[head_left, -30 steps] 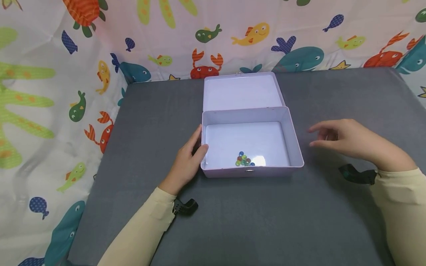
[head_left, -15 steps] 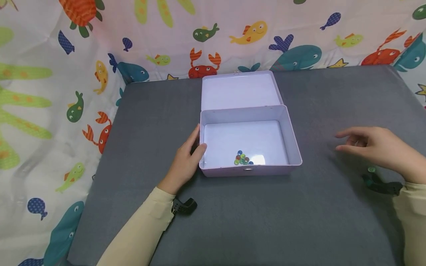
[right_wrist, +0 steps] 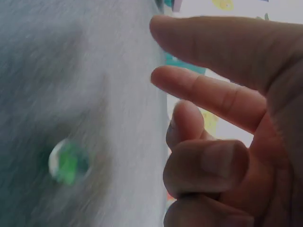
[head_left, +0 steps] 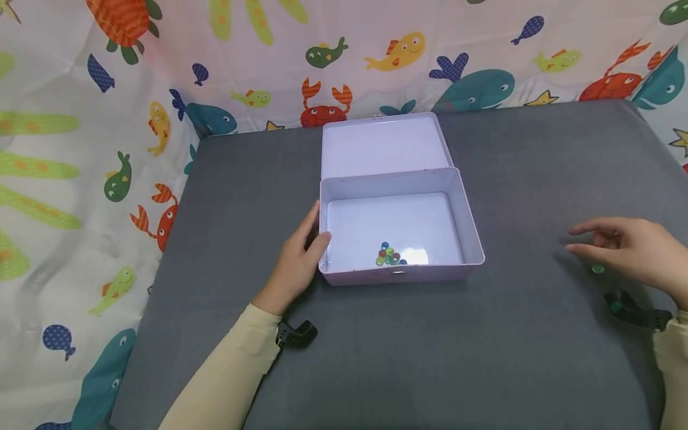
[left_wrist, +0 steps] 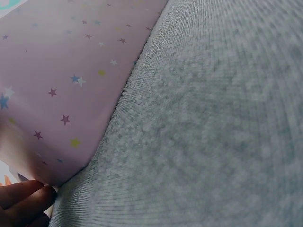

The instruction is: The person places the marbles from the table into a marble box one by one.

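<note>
A pale lilac tin box [head_left: 402,275] stands with its hinged lid [head_left: 384,146] folded back. Several coloured glass marbles [head_left: 388,255] lie together inside, near its front wall. My left hand [head_left: 292,266] grips the box's left side, thumb over the rim and fingers along the outer wall. In the left wrist view the fingertips [left_wrist: 28,203] show at a corner of the star-printed side. Far to the right, my right hand [head_left: 634,251] hovers over the cloth, thumb and forefinger apart, the others curled, nothing held. Below it a green marble [right_wrist: 69,161] lies on the cloth.
Dark grey cloth [head_left: 510,358] covers the table. A curtain printed with sea animals [head_left: 279,60] hangs along the back and left edges. Each wrist carries a black camera mount, one on the left wrist [head_left: 297,334] and one on the right [head_left: 636,312].
My right hand has moved away from the box, rightward and a little toward the body. The green marble has come into view under it. My left hand still holds the box.
</note>
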The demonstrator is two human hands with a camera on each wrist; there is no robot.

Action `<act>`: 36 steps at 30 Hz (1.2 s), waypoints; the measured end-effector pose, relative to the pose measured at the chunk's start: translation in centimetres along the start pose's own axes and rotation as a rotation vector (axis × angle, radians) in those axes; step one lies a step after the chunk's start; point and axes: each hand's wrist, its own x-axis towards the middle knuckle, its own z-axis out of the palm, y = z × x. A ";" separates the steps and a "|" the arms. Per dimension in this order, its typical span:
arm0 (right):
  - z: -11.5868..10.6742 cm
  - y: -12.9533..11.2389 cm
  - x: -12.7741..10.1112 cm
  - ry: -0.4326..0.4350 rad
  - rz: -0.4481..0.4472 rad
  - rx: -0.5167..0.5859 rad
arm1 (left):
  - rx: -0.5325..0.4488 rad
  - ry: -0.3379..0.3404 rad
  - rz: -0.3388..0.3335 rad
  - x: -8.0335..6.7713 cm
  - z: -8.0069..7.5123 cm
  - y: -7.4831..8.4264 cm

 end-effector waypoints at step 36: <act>2.7 3.0 -2.3 0.062 0.091 0.066 | 0.017 -0.002 -0.014 0.0 0.0 0.1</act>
